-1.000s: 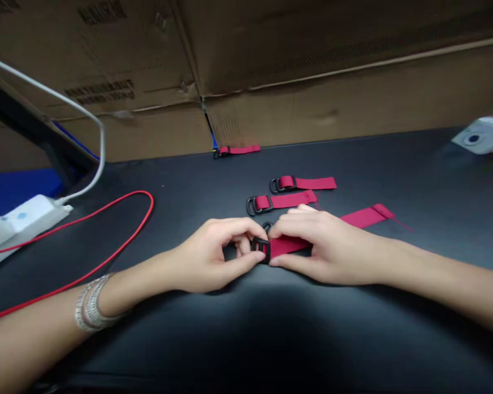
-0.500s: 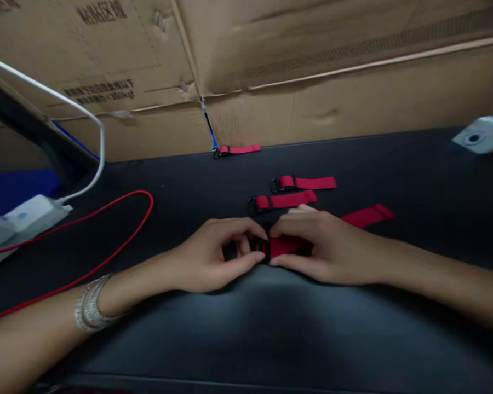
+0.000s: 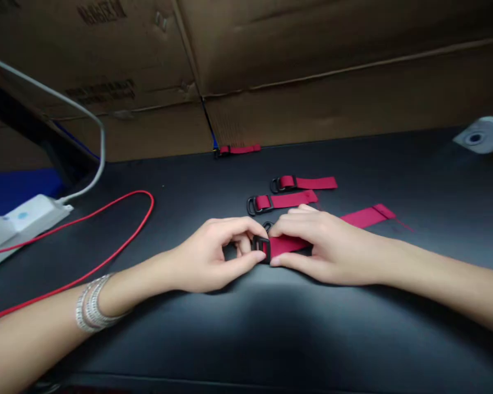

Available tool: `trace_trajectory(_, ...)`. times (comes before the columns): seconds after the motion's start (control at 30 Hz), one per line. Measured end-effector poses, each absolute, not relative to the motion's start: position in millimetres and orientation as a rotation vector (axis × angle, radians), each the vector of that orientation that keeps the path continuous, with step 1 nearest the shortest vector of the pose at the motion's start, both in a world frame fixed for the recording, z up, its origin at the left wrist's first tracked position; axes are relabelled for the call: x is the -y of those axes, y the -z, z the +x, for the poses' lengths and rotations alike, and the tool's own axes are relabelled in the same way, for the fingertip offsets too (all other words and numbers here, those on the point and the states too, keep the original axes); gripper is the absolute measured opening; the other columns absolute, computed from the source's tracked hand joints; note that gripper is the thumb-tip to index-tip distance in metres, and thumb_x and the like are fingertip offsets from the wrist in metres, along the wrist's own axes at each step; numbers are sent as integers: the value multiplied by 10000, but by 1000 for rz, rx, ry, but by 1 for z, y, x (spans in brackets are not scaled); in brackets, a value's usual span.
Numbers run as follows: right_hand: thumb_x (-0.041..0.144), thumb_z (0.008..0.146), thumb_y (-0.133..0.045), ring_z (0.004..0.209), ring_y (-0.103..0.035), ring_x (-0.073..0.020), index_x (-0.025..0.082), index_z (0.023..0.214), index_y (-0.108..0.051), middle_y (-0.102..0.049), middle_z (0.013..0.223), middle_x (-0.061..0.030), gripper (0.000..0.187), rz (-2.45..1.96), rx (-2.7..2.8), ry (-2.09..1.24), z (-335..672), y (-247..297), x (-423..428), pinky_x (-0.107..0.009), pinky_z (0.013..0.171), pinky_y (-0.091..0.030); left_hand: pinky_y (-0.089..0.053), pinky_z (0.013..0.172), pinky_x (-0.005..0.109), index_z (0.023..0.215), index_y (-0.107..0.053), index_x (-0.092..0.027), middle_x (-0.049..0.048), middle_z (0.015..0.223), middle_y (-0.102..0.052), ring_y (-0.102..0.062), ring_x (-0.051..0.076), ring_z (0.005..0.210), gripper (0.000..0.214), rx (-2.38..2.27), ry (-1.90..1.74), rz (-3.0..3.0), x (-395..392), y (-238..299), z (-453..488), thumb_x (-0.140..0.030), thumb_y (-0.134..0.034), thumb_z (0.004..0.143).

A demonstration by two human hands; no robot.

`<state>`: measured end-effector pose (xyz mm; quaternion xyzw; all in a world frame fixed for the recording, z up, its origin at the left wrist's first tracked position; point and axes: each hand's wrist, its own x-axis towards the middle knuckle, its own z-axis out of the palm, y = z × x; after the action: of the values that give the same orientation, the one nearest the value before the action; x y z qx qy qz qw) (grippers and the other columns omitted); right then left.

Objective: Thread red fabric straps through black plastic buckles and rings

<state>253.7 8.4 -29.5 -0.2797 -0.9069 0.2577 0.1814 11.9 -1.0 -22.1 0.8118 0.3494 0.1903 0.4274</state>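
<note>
My left hand pinches a black plastic buckle between thumb and fingers. That buckle sits on the end of a red webbing strap, which my right hand presses and holds near the buckle. A small black ring shows just beyond my fingers, partly hidden. Beyond my hands lie two more red straps with black loops. A loose red strip emerges from behind my right hand; I cannot tell whether it joins the held strap.
All this lies on a dark table, with another small red strap at its far edge. A red cable and white power strip lie left; a white device sits far right. Cardboard boxes stand behind.
</note>
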Motion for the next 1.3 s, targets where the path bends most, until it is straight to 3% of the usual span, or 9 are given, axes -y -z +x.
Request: trace_trajectory(1.3,393,957,-602,810,-584,-131,156,965,-682,-690,874,-46,250,-825,2580,-766,254,27,-8,-273,773,-389,-482,661,153,1096,-639,-129,-27,696,-646,-590,67,629,205,-866,-466,2075,2,19,13,-238,-583,932)
